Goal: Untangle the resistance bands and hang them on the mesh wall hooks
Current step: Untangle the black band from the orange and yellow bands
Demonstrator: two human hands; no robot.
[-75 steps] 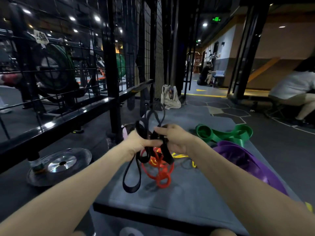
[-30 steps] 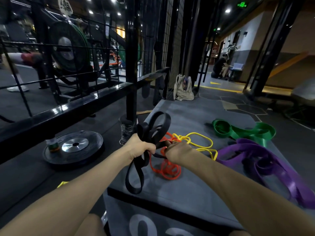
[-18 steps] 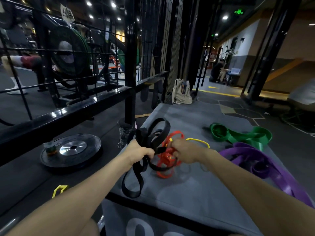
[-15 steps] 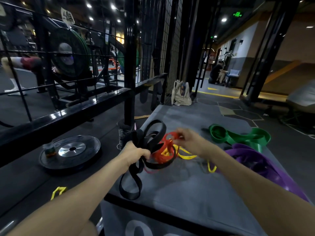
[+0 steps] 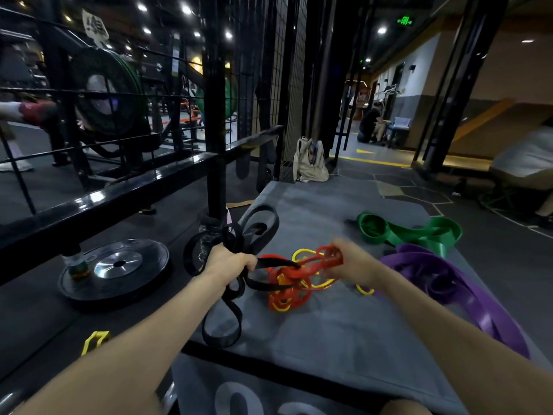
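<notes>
We're now pulling the hands apart: left hand (image 5: 229, 262) is gripping the bunched black band (image 5: 239, 244), fingers curled round it; right hand (image 5: 354, 265) is pinching the red band (image 5: 294, 277), which is stretching taut where it was slack half a second ago. The knot with the yellow band (image 5: 305, 254) is still holding on the grey worktop (image 5: 344, 324). Green band (image 5: 410, 233) and purple band (image 5: 466, 292) are lying untouched to the right. Mesh wall (image 5: 294, 85) is standing beyond, nothing hung yet.

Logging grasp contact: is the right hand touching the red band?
Touching. The head view shows the right hand pinching a stretched loop of the red band.
</notes>
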